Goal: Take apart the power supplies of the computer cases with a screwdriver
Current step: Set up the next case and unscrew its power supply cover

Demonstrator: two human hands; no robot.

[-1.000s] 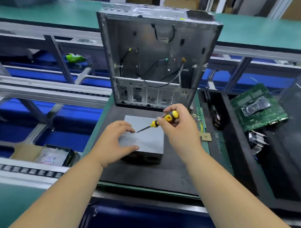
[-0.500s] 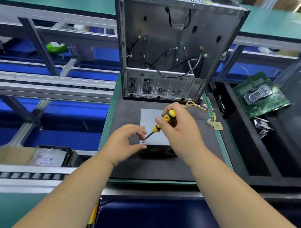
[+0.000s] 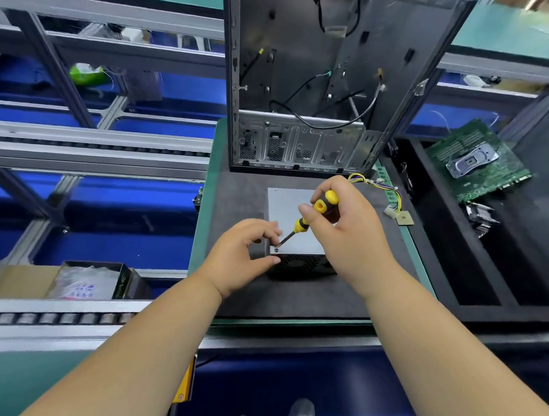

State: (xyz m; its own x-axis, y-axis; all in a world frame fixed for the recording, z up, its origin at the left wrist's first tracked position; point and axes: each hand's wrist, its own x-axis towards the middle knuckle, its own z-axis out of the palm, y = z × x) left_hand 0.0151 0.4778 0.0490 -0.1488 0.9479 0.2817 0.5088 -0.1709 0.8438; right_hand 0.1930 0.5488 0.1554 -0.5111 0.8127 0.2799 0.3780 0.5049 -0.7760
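Moved since earlier: screwdriver tip, now seated on corner screw — loosening may begin. Open grey metal computer case; grey steel power supply box on mat; left hand pinching its corner; right hand gripping yellow-black screwdriver.

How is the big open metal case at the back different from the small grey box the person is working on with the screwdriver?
The computer case stands upright with its side open, showing loose black cables; the power supply lies flat and closed. The case is far bigger. The right hand sets a screwdriver on the supply; the case is untouched. Both are grey metal on the dark mat.
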